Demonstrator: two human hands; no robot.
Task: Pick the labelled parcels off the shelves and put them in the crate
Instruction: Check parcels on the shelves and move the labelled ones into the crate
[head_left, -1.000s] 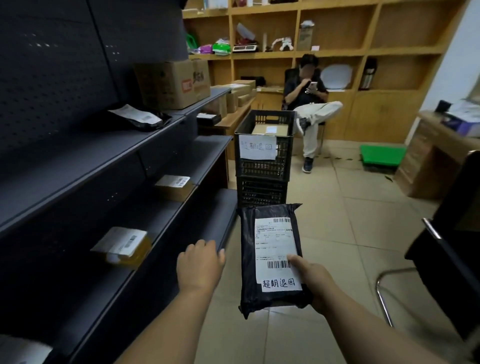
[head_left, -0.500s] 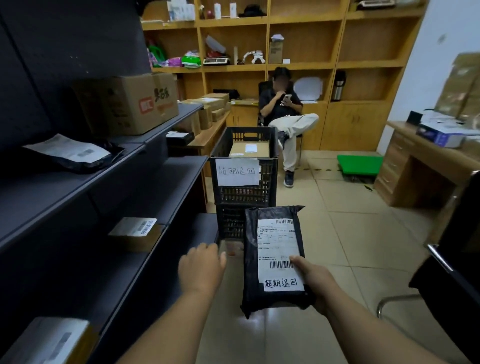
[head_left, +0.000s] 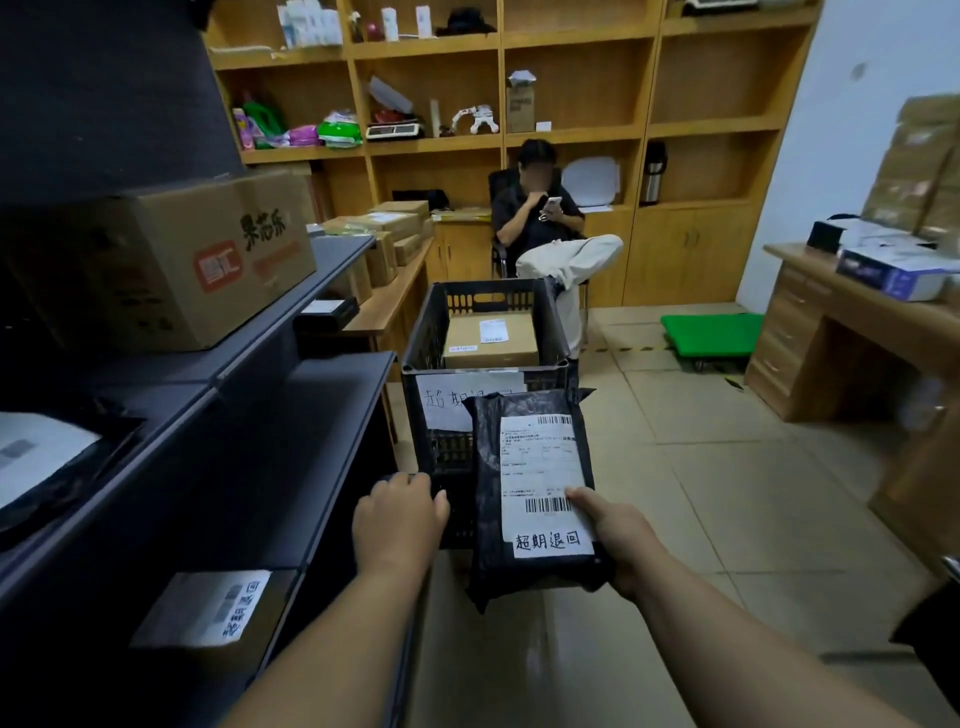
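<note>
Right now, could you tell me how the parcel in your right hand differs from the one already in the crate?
The black poly mailer is a soft, wrinkled bag; the cardboard box is rigid and tan. The mailer is gripped by the right hand, outside the black crate; the box lies flat inside it. The mailer's label covers much of its face; the box's labels are small. Both carry white labels.

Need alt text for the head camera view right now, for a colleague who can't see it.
The right hand grips a black plastic mailer bag with a white shipping label just short of a black slatted plastic crate already holding a brown cardboard box. The empty left hand hangs beside dark grey metal shelves.
</note>
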